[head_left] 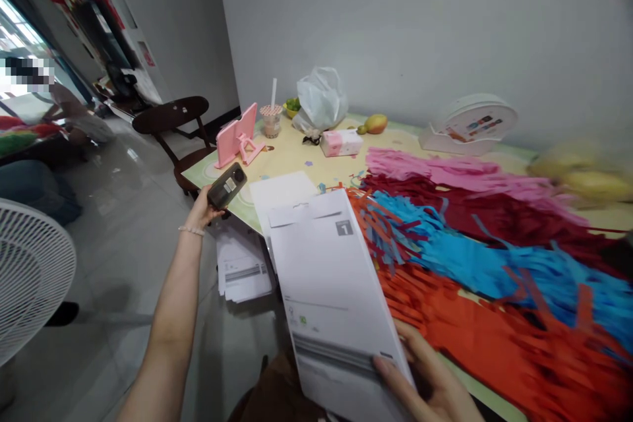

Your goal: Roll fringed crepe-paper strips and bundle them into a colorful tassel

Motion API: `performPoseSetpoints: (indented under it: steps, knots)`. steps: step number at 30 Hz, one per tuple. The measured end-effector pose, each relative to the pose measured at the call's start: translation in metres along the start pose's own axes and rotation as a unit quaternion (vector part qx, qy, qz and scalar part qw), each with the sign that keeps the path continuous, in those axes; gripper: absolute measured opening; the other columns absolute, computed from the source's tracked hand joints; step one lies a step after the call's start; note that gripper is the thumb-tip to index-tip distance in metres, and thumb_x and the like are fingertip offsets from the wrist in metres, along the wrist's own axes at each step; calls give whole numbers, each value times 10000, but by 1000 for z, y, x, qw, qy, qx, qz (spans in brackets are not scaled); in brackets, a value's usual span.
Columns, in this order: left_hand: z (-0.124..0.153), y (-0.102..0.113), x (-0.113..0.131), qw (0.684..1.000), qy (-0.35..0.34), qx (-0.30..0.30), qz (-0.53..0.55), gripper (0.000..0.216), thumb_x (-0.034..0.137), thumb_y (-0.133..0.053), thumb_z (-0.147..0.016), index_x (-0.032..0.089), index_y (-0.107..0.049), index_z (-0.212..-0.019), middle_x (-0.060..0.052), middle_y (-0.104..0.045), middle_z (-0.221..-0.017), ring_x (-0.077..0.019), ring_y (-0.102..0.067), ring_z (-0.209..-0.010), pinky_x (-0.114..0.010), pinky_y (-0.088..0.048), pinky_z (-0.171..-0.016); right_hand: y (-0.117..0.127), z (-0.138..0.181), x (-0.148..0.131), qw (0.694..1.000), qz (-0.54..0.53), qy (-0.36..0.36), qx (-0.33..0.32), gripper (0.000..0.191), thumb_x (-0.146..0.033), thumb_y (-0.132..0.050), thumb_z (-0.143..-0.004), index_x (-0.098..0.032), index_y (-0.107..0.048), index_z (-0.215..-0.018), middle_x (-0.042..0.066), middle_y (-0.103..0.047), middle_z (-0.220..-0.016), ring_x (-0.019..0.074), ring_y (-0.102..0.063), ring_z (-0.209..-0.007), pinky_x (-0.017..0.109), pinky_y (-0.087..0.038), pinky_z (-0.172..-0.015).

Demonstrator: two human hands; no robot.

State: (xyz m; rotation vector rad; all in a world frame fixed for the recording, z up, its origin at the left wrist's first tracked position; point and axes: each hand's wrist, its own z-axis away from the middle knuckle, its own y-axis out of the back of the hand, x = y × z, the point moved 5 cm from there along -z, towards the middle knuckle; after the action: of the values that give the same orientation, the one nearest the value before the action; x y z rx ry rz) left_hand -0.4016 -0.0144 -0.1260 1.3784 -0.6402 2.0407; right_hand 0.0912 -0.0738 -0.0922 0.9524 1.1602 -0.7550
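My left hand [204, 210] reaches out to the table's left corner and grips a dark phone [227, 185], held tilted above the edge. My right hand [429, 379], at the bottom of the view, holds a white paper package [332, 290] marked with a "1" by its lower end, thumb on top. The package lies slanted over the table's near edge. Another white sheet [281, 192] lies on the table just behind it.
Fringed paper strips in pink [445, 171], dark red, blue [475, 257] and orange [489, 336] cover the table's right side. A pink stand [237, 135], cup with straw [271, 120], tissue pack [341, 142], plastic bag [321, 100], fruit, white case [475, 122]. White papers [242, 267] lie lower left; a fan [30, 277] and chair [173, 120] stand left.
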Motion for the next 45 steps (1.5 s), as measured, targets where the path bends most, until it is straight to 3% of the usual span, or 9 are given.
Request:
performPoseSetpoints:
  steps: [5, 9, 17, 21, 24, 26, 29, 35, 45]
  knots:
    - [-11, 16, -1, 996, 58, -15, 68, 379, 418, -413, -904, 145, -615, -1073, -77, -668, -698, -189, -623, -571, -237, -465, -437, -10, -38, -78, 970, 111, 205, 72, 378, -350, -626, -889, -258, -603, -1255, 67, -688, -1203, 272, -674, -1038, 338, -579, -850]
    - [-11, 20, -4, 994, 82, 9, 77, 375, 421, -446, -904, 135, -618, -1077, -85, -662, -694, -195, -631, -576, -213, -427, -405, -61, -75, -137, 891, 259, 362, 91, 567, -142, -520, -852, -211, -503, -1414, 124, -586, -1346, 343, -546, -1169, 517, -467, -999]
    - [35, 29, -19, 987, -45, 151, -17, 376, 518, -359, -965, 186, -519, -1041, -62, -606, -848, -201, -639, -811, -305, -542, -659, -170, -148, -101, 801, 529, 279, -15, 416, -59, -425, -957, -55, -560, -1350, 224, -575, -1334, 335, -564, -1092, 453, -503, -857]
    - [87, 5, -19, 959, -207, 171, -90, 238, 413, -549, -889, 221, -557, -1030, -67, -621, -1085, -215, -583, -1107, -325, -505, -910, -127, -171, -99, 809, 512, 287, 24, 419, -264, -515, -992, -169, -545, -1399, 152, -506, -1452, 349, -447, -1292, 496, -418, -1022]
    - [130, -54, -26, 930, -312, 36, -190, 213, 350, -692, -798, 224, -672, -968, -76, -669, -1173, -260, -558, -1204, -399, -401, -1096, -73, -195, -89, 822, 521, 205, 107, 456, -272, -507, -988, -152, -525, -1428, 171, -400, -1532, 429, -285, -1405, 586, -303, -1091]
    - [158, -101, -35, 835, -402, -76, -368, 326, 345, -695, -813, 230, -676, -1118, -113, -613, -1343, -321, -475, -1327, -511, -315, -1156, -52, -208, -69, 836, 519, 144, 106, 485, -270, -537, -965, -122, -526, -1427, 195, -340, -1561, 477, -239, -1414, 619, -299, -1078]
    - [172, -138, -59, 708, -395, -107, -576, 587, 352, -715, -811, 204, -553, -1356, -179, -422, -1539, -423, -321, -1437, -682, -266, -1124, -45, -216, -32, 852, 506, 106, 81, 473, -207, -549, -929, -104, -565, -1391, 201, -383, -1536, 452, -326, -1379, 587, -368, -1049]
    - [161, -128, -74, 635, -387, -88, -662, 478, 143, -491, -921, 85, -526, -1394, -201, -486, -1487, -366, -374, -1430, -537, -394, -1128, -44, -219, 5, 882, 449, 109, 90, 558, 24, -391, -858, -133, -621, -1342, 126, -457, -1508, 352, -439, -1322, 471, -483, -983]
    - [161, -116, -54, 645, -463, -20, -608, 381, 170, -461, -961, 115, -626, -1300, -151, -615, -1377, -321, -531, -1314, -509, -463, -1074, 2, -172, -44, 886, 337, 289, 134, 564, 20, -388, -811, -110, -641, -1299, 90, -497, -1481, 234, -459, -1341, 432, -378, -1156]
